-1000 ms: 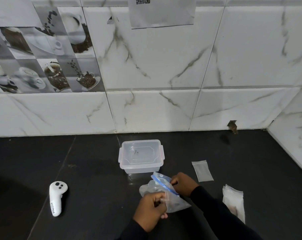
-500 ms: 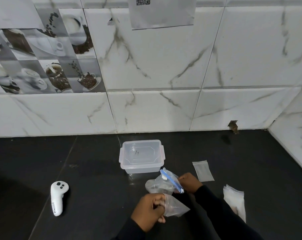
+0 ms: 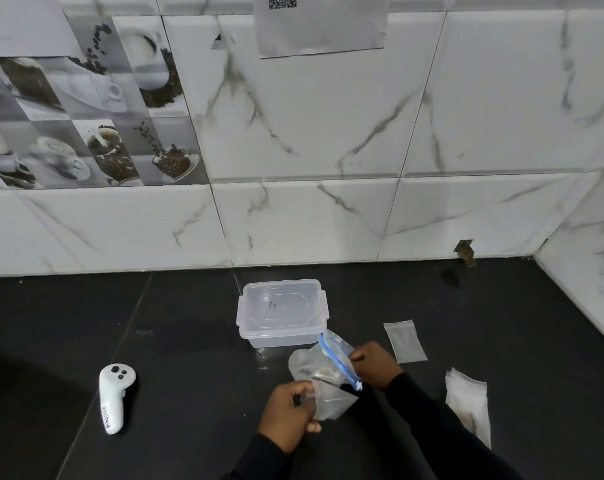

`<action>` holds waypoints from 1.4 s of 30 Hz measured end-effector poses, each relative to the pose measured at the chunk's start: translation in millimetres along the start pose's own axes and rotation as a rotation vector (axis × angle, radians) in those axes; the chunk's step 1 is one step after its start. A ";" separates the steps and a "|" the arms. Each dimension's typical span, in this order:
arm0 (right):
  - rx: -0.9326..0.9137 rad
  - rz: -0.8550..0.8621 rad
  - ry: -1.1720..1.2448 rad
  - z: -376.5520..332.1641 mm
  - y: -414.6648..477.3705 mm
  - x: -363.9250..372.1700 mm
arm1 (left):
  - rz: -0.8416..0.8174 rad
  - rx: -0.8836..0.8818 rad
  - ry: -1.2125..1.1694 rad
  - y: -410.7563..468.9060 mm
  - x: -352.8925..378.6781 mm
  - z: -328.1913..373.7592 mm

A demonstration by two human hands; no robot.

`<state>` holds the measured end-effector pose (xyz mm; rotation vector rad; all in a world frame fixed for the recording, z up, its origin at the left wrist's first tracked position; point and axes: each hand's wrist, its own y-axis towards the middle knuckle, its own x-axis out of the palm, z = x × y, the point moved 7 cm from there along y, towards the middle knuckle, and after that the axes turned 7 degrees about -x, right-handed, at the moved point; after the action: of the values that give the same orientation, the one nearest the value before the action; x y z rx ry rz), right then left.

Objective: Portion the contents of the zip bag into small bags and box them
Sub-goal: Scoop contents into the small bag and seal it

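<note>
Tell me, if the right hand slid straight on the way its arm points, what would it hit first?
Beyond the zip bag it grips, the right hand would probably meet the clear lidded box, though depth is unclear.

Clear plastic box (image 3: 282, 313) — glossy dark counter (image 3: 175, 341), seemingly polished stone.
</note>
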<state>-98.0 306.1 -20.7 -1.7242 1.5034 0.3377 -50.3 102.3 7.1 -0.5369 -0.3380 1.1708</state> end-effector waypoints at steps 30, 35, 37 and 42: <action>-0.124 0.154 -0.239 -28.9 -48.8 -19.0 | 0.316 0.537 0.639 -51.1 -26.4 49.3; -0.013 0.196 -0.156 -10.7 -52.7 -22.0 | 0.269 0.572 0.596 -55.4 -29.9 57.9; 0.026 0.202 -0.102 -2.7 -56.3 -22.5 | 0.218 0.567 0.562 -57.0 -28.7 62.2; 0.115 0.246 0.127 21.7 -64.4 -21.8 | 0.146 0.575 0.445 -59.2 -26.7 73.1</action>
<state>-37.9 334.7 5.0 -1.4975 1.7973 0.2660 -51.8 76.6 101.5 -0.3009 0.4191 1.1851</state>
